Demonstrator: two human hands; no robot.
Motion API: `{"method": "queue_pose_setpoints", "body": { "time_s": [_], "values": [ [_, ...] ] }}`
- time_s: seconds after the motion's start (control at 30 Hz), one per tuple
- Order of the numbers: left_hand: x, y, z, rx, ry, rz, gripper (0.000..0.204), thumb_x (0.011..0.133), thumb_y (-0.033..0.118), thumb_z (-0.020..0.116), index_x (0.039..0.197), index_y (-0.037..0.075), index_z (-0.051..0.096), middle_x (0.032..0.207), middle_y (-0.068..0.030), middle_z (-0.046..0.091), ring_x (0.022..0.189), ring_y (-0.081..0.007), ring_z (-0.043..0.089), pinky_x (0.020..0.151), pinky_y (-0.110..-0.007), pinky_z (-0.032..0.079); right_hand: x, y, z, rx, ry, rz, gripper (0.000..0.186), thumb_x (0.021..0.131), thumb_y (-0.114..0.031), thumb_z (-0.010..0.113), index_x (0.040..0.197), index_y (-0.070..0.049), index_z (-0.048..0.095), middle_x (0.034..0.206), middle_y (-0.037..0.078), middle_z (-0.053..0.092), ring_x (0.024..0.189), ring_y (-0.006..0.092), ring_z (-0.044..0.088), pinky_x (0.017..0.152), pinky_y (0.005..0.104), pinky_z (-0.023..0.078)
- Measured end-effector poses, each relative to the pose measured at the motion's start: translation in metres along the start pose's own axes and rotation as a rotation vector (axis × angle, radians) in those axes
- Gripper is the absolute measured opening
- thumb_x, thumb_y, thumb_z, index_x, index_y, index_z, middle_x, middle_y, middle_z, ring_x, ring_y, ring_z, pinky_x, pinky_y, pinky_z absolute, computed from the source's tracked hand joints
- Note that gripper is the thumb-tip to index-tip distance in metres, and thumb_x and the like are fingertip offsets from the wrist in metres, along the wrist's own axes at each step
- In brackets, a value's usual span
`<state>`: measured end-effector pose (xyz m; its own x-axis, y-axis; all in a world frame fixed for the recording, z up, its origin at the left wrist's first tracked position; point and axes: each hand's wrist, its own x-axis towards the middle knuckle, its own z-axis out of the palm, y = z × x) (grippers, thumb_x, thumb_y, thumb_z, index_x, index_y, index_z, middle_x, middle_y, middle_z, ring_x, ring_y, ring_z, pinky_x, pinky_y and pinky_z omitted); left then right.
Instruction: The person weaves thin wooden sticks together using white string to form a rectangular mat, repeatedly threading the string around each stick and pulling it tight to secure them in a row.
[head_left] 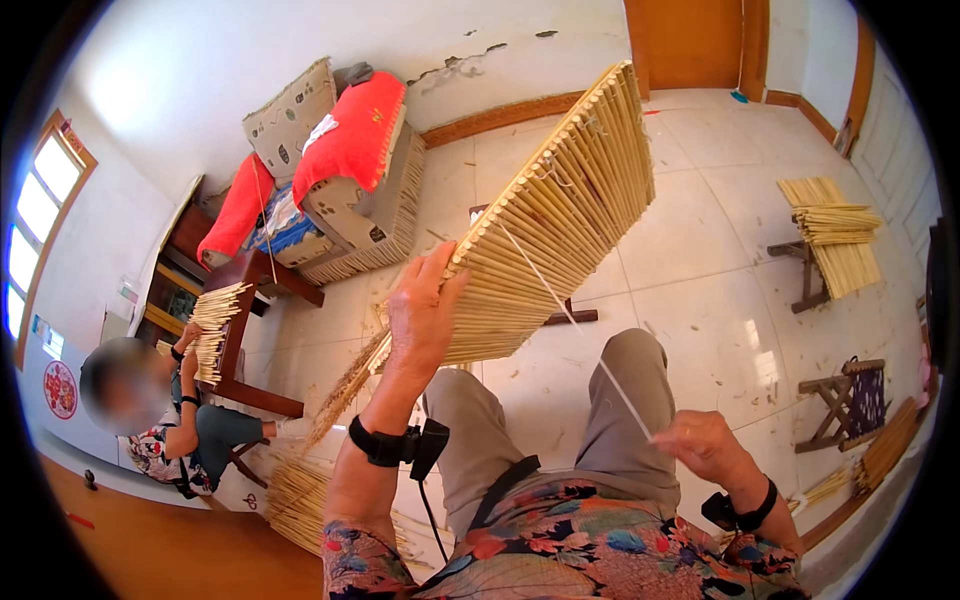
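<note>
A slanted panel of tan plant stalks (575,205), bound side by side, stands tilted in front of my knees. My left hand (422,300) grips its near left end, fingers curled over the edge. From the panel's upper edge a white cord (578,328) runs taut down to my right hand (706,446), which pinches it above and right of my right knee. Small loops of cord show near the panel's upper edge. Below my left hand, a stalk with a feathery brown tip (345,392) sticks out toward the lower left.
Another person (165,430) handles stalks at a dark wooden table (235,340) on the left. A stalk bundle (295,500) lies lower left. At right are a stalk-loaded stool (830,235) and a folding stool (865,400). A red-draped sofa (350,215) stands behind. Scraps litter the floor.
</note>
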<state>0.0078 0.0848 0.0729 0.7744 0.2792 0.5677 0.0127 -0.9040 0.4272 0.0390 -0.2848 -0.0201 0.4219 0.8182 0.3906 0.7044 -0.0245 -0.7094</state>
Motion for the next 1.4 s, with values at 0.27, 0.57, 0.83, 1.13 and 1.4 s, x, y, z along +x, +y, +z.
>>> {"method": "queue_pose_setpoints", "body": {
  "time_s": [0.27, 0.57, 0.83, 1.13, 1.4],
  "values": [
    [-0.009, -0.002, 0.006, -0.144, -0.073, -0.099, 0.034, 0.086, 0.014, 0.065, 0.118, 0.003, 0.061, 0.098, -0.0136, 0.063, 0.090, -0.0284, 0.061, 0.080, -0.035, 0.048, -0.024, 0.063, -0.001, 0.099, 0.333, 0.420, 0.009, 0.084, 0.000, 0.063, 0.091, -0.002, 0.068, 0.078, 0.008, 0.064, 0.066, 0.0166, 0.060, 0.061, 0.0261, 0.049],
    [-0.023, -0.016, -0.001, -0.476, -0.097, -0.273, 0.036, 0.090, 0.003, 0.062, 0.125, -0.004, 0.057, 0.109, -0.0058, 0.065, 0.098, -0.0106, 0.059, 0.087, -0.024, 0.046, -0.065, 0.116, -0.024, 0.103, 0.530, 0.641, 0.007, 0.085, 0.000, 0.061, 0.090, 0.003, 0.066, 0.083, 0.006, 0.066, 0.071, 0.0117, 0.060, 0.066, 0.0232, 0.048],
    [-0.034, -0.016, -0.005, -0.573, -0.118, -0.350, 0.036, 0.088, 0.009, 0.064, 0.122, -0.002, 0.059, 0.112, -0.0099, 0.065, 0.102, -0.0145, 0.059, 0.090, -0.027, 0.045, -0.074, 0.125, -0.064, -0.013, 0.611, 0.613, 0.002, 0.086, -0.001, 0.061, 0.085, -0.002, 0.062, 0.075, -0.001, 0.055, 0.066, 0.0060, 0.051, 0.058, 0.0200, 0.042],
    [-0.040, -0.012, -0.007, -0.636, -0.103, -0.368, 0.039, 0.090, 0.003, 0.062, 0.127, -0.007, 0.054, 0.114, -0.0071, 0.063, 0.101, -0.0117, 0.058, 0.088, -0.024, 0.046, -0.074, 0.136, -0.097, 0.219, 0.803, 0.565, 0.002, 0.089, -0.002, 0.059, 0.088, -0.004, 0.061, 0.069, -0.003, 0.052, 0.056, 0.0035, 0.044, 0.046, 0.0175, 0.035],
    [-0.037, -0.010, -0.004, -0.584, -0.137, -0.361, 0.040, 0.089, 0.003, 0.063, 0.127, -0.007, 0.054, 0.114, -0.0085, 0.063, 0.103, -0.0127, 0.058, 0.090, -0.025, 0.046, -0.090, 0.131, -0.135, 0.420, 0.977, 0.438, 0.009, 0.092, -0.006, 0.060, 0.100, -0.005, 0.060, 0.078, 0.002, 0.058, 0.068, 0.0089, 0.056, 0.058, 0.0197, 0.048]
  ]
}}
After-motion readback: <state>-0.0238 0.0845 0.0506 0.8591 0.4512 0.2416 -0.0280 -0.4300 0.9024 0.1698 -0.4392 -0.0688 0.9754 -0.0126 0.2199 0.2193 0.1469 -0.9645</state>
